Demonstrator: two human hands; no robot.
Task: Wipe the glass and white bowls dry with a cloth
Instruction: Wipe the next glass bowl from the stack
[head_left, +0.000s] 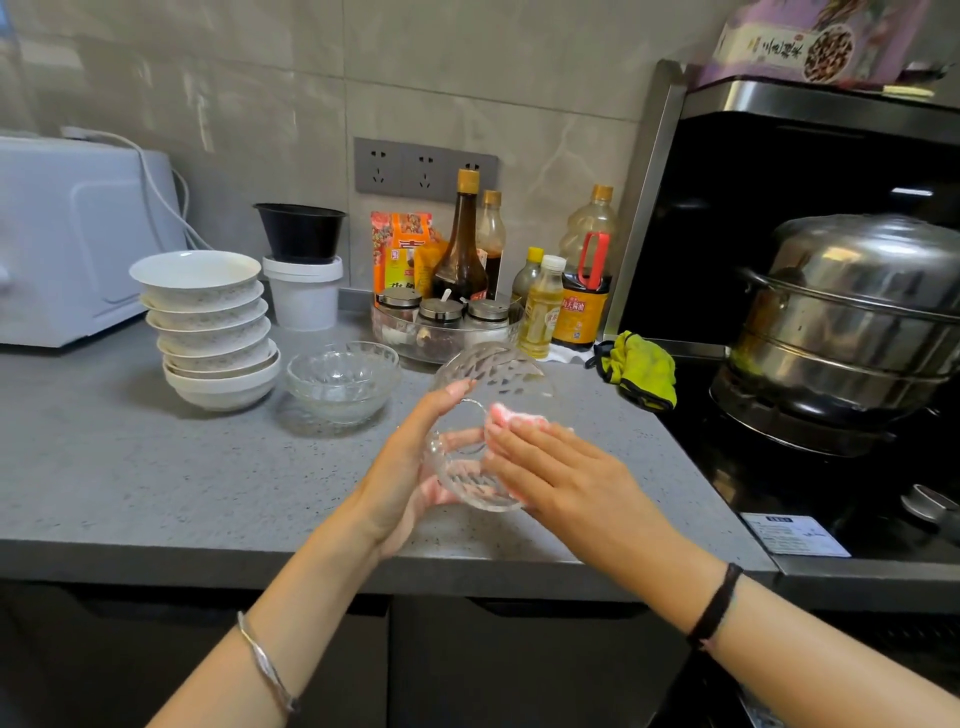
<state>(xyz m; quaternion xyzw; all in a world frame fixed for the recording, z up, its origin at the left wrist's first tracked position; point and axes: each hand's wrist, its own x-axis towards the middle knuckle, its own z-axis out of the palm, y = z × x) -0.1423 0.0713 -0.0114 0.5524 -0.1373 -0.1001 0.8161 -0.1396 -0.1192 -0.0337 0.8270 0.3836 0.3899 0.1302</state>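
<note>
the left hand (410, 467) grips a tilted glass bowl (493, 379) over the near counter (130, 467), thumb on its rim, fingers curled beneath. the right hand (561, 473) lies flat, fingers straight, pressing a pink cloth (511, 415) against the bowl. stacked glass bowls (340, 382) and white bowls (208, 322) sit far left

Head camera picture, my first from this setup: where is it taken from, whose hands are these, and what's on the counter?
No machine here: a person wears one wide-angle camera on the head, looking down at their own bare hands. The left hand grips a glass bowl tipped on its side; the right hand presses a pink cloth against it with flat fingers. On the grey counter stand stacked white bowls and, beside them, nested glass bowls. Behind are sauce bottles; a yellow-green cloth lies by the stove, which carries a steel steamer pot.
</note>
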